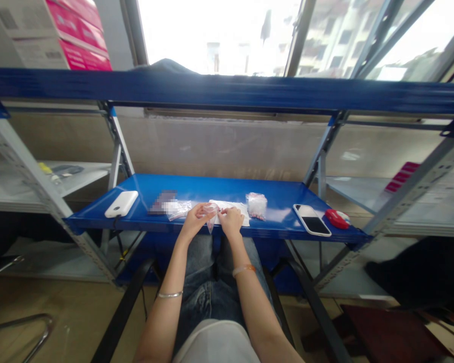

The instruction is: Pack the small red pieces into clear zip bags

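Holding a clear bag [211, 224] in the half-curled left hand [195, 220] at the near edge of the blue table [196, 185], probably to steady it beside the right hand [232, 222], bunched over white paper [245, 213], too small to tell whether gripping anything.

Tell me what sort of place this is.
Probably a workroom or stockroom: a blue shelf serves as a desk, small clear bags lie on it, and pink-and-white boxes are stacked higher up.
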`<state>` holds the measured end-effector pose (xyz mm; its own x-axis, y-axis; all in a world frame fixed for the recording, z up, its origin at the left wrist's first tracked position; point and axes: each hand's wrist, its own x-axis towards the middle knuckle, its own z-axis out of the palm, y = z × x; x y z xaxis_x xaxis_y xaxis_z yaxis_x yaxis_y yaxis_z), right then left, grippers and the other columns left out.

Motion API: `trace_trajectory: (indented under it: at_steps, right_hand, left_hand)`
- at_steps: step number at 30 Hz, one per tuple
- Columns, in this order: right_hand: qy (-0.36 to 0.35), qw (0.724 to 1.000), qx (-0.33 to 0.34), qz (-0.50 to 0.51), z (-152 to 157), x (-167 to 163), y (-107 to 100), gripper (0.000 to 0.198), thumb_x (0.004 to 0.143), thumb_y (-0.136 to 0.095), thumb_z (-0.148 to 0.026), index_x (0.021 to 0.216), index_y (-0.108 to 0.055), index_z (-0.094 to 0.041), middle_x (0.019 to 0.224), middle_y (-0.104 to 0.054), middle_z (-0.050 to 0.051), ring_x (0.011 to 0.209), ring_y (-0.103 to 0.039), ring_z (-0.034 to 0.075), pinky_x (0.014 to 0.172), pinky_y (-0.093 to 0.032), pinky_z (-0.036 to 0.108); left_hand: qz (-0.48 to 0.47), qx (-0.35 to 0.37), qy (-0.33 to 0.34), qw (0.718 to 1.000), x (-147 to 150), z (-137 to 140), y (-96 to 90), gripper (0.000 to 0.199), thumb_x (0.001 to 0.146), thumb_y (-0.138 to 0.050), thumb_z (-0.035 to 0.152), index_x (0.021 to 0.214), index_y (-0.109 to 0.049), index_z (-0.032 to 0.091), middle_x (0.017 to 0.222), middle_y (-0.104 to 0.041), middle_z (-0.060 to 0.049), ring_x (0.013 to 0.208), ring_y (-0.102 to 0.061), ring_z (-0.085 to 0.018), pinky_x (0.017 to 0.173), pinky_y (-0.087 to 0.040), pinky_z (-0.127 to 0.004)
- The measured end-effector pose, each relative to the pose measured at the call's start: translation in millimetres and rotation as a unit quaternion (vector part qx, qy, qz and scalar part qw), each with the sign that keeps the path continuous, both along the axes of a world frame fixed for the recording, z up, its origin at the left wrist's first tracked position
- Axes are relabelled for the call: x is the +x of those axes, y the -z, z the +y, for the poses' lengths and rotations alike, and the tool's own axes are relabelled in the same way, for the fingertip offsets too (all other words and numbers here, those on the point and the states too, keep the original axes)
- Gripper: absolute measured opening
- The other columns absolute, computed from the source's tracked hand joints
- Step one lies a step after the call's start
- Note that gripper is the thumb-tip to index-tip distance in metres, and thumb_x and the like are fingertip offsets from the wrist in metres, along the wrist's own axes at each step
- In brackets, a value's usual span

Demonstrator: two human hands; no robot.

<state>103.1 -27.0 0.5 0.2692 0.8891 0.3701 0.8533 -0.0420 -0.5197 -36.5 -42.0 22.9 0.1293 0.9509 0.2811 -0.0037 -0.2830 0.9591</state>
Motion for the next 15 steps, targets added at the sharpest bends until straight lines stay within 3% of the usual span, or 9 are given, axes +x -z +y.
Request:
trace_trajectory:
  at_steps: [5,9,15]
  right_hand:
    - [-0.013,0.998,0.036,0.054,-2,4,-5,0.026,0.083,-0.055,-0.037,0.079,-0.072,-0.017,0.093,-0.065,0.014,0.096,-0.053,0.029,0.084,-0.035,0.043]
    - [-0.029,0.985,0.093,0.139,-8,12,-25,0.026,0.079,-0.058,-0.042,0.073,-0.071,-0.02,0.085,-0.066,0.008,0.086,-0.057,0.025,0.08,-0.038,0.037]
    - [-0.11,0.958,0.145,0.22,-22,14,-53,0.026,0.074,-0.063,-0.044,0.071,-0.071,-0.02,0.08,-0.067,0.006,0.077,-0.058,0.021,0.073,-0.042,0.032]
  left_hand:
    - [0.015,0.017,0.001,1.0,-2,2,2.0,0.049,0.065,-0.073,0.041,0.106,-0.061,0.017,0.102,-0.069,-0.01,0.096,-0.063,-0.022,0.081,-0.046,-0.031]
    - [0.038,0.03,-0.001,0.999,-3,1,0.7,0.05,0.065,-0.072,0.044,0.106,-0.062,0.017,0.101,-0.068,-0.009,0.093,-0.063,-0.022,0.079,-0.046,-0.031]
    - [0.075,0.043,-0.043,0.995,3,-5,-5.8,0.052,0.061,-0.075,0.044,0.104,-0.062,0.018,0.099,-0.067,-0.008,0.092,-0.062,-0.022,0.083,-0.045,-0.033]
